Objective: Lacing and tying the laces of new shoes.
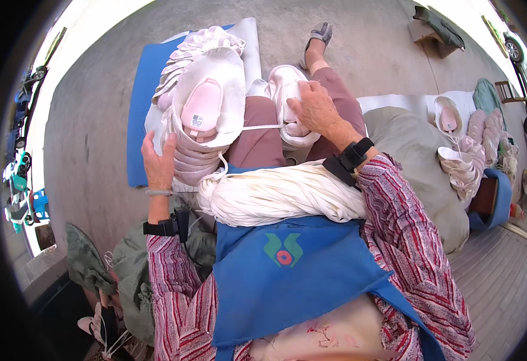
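Concrete floor (95, 150), blue mat (137, 120): stacked white shoe uppers (206, 114) steadied by flat, open left hand (158, 162); one upper (287, 90) gripped on lap by closed right hand (317, 111); white string bundle (275, 195) laid across lap.

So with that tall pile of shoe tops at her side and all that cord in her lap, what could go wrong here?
The stack of white shoe uppers leans, steadied only by the left hand; it could tip if that hand lets go. The white lace runs taut from the stack to the shoe upper under the right hand, so a tug might pull the stack over. The bundle of white laces lies loose on the lap and could tangle or slide off.
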`<state>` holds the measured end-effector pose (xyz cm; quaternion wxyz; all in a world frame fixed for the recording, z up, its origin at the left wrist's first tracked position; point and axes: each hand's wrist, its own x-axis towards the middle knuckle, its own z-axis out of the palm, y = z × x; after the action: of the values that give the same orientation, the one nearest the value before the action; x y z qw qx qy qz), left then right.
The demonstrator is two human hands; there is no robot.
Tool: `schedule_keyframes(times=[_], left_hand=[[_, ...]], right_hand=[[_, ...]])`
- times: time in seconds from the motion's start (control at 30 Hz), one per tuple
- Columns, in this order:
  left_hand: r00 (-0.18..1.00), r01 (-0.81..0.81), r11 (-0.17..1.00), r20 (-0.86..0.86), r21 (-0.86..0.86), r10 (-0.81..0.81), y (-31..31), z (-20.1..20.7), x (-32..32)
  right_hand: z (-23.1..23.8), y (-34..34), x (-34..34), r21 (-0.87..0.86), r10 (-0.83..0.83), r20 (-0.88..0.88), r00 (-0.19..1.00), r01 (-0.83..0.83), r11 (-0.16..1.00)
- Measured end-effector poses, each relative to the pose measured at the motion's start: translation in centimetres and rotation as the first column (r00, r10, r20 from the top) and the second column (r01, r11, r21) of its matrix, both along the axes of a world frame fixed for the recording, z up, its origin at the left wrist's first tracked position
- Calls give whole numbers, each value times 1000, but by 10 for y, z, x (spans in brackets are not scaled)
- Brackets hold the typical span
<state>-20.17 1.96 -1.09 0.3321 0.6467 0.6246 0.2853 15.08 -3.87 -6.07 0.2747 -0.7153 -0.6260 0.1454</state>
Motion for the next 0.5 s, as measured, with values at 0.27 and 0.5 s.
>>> schedule_keyframes(times=[0.27, 0.5], left_hand=[[875, 458, 887, 205, -58, -438, 14, 49, 165], [860, 390, 855, -197, -342, -471, 76, -44, 234]], right_hand=[[0, 3, 10, -244, -123, -188, 974, 75, 967], [-16, 3, 16, -316, -106, -296, 949, 8, 949]])
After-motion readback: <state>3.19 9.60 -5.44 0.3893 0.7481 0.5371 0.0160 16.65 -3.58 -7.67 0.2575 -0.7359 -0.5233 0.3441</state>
